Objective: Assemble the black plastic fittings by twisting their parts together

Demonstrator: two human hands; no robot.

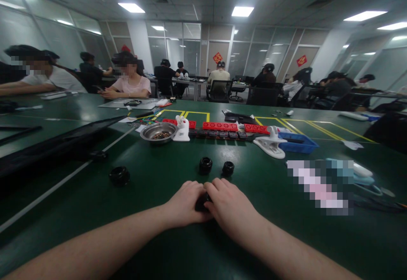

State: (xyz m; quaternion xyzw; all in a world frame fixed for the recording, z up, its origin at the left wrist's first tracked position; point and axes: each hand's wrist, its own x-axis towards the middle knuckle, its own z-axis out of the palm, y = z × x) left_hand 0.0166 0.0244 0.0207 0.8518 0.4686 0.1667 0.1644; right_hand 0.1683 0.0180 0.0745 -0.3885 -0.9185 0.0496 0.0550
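Observation:
My left hand (190, 201) and my right hand (230, 203) meet above the near middle of the green table. Between them is a small black lens-like cylinder (202, 203), mostly covered by my fingers. Both hands are closed around it, the left from its side and the right with fingers over the top. Just beyond my fingertips stand two similar black lens-like cylinders (205, 165) (228, 168), upright and apart from each other. A larger one (119, 175) stands off to the left.
Farther back are a metal bowl (159, 133) of small parts, white clamp-like stands (182, 129) (272, 143), red strips (220, 126) and a blue tray (299, 143). A long black panel (60, 138) lies left. Cloth-like items (365, 178) lie right. Several people sit beyond.

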